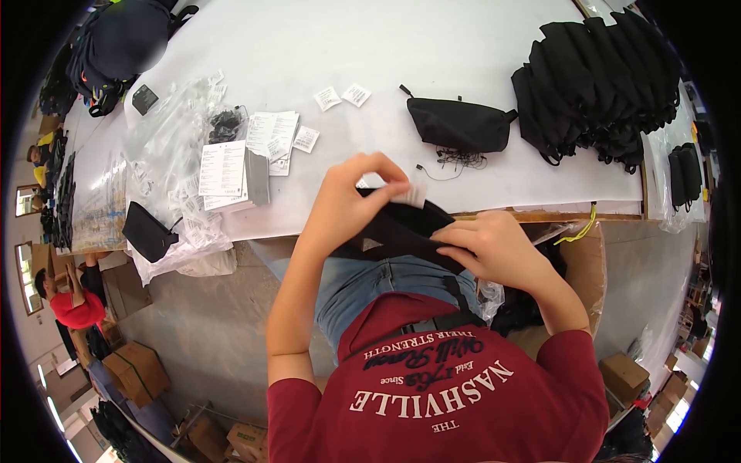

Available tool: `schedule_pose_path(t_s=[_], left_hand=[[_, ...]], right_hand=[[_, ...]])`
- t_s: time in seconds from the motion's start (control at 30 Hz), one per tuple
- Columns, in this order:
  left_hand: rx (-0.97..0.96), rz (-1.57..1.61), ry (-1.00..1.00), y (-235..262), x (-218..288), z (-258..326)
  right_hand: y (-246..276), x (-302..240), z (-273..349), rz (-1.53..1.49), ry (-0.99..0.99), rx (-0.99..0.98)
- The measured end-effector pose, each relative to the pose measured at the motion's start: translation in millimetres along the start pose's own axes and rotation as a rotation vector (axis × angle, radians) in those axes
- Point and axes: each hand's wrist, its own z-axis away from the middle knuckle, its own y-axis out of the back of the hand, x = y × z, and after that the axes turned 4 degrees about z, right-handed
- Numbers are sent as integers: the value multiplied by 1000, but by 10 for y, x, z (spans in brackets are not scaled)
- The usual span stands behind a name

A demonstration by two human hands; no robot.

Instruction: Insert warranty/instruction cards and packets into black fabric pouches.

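A black fabric pouch (407, 225) is held gaping at the table's near edge, just above my lap. My right hand (486, 241) grips its right side, thumb and fingers closed on the rim. Above the opening, the thumb and forefinger of my left hand (359, 197) pinch a small white label (411, 196), blurred by motion. The rest of my left hand covers part of the pouch's left side. Beyond my hands, another black zip pouch (459, 123) lies on the white table, with thin black strings (461, 158) in front of it.
Many black pouches (594, 81) are stacked at the far right. Left of my hands lie printed white cards (224, 174), loose white labels (327, 98) and clear plastic bags (166, 139). A small black pouch (149, 231) rests at the left table edge. Another person (77, 307) is at far left.
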Motion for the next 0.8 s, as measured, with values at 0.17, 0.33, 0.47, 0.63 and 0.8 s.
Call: schedule_pose_path(t_s=[0.17, 0.33, 0.47, 0.63, 0.8], left_hand=[[358, -292, -172, 66, 26, 172], [665, 834, 21, -177, -252, 473], [389, 1458, 224, -455, -405, 796], [712, 1439, 463, -440, -374, 678], [698, 1391, 362, -398, -360, 652]], right_hand=[[104, -21, -128, 165, 72, 193], [-9, -59, -245, 16, 95, 371], [-175, -262, -326, -322, -24, 436], [-523, -283, -397, -1201, -383, 565], [-704, -181, -370, -1361, -592, 288]])
